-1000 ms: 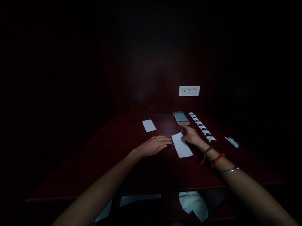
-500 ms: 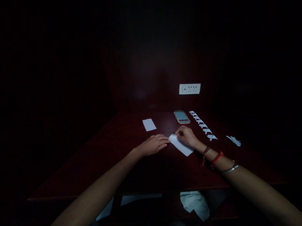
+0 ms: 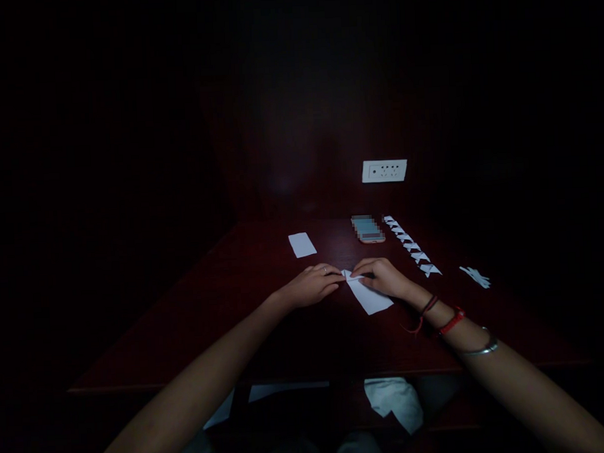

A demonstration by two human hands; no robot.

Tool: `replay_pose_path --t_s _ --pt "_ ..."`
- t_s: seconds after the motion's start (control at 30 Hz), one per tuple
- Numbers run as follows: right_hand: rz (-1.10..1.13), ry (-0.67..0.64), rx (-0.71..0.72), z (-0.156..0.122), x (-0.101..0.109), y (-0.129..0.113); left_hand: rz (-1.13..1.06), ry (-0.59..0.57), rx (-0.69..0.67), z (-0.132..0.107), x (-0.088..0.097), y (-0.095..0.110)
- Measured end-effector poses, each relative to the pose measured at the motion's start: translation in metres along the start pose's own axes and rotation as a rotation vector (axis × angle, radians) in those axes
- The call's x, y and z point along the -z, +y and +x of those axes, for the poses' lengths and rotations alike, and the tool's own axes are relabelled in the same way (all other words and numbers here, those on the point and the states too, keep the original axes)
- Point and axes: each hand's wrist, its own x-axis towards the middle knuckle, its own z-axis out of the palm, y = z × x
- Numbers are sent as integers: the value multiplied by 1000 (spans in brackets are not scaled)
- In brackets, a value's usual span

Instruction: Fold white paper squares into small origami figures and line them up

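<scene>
Right hand point(image 3: 381, 277): fingers bent onto the paper sheet point(image 3: 370, 300); pinching or pressing, cannot tell. Left hand point(image 3: 310, 285): fingers outstretched, tips at the sheet's folded far corner. Sheet probably light, thin, easily creased; best held by its edges. Phone point(image 3: 367, 229) lies beyond right hand.

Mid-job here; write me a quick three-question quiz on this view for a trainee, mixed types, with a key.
1. True or false: the left hand and the right hand are both at the same white sheet.
2. In the picture, where is the phone relative to the row of folded papers? A) left B) right C) on top
3. Which hand wears a ring?

Key: 1 true; 2 A; 3 left.
</scene>
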Motion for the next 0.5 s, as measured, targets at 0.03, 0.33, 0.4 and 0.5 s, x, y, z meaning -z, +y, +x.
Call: replay_pose_path --t_s 0.03,0.33,0.4,0.5 --pt "5 -15 11 0 1 -1 2 0 2 0 0 0" --pt "90 0 75 -5 4 3 14 -26 -17 -1 2 0" --pt "102 10 87 -7 1 5 17 -30 -15 -1 2 0" --pt "97 46 95 -9 -4 6 26 -33 -11 -1 2 1"
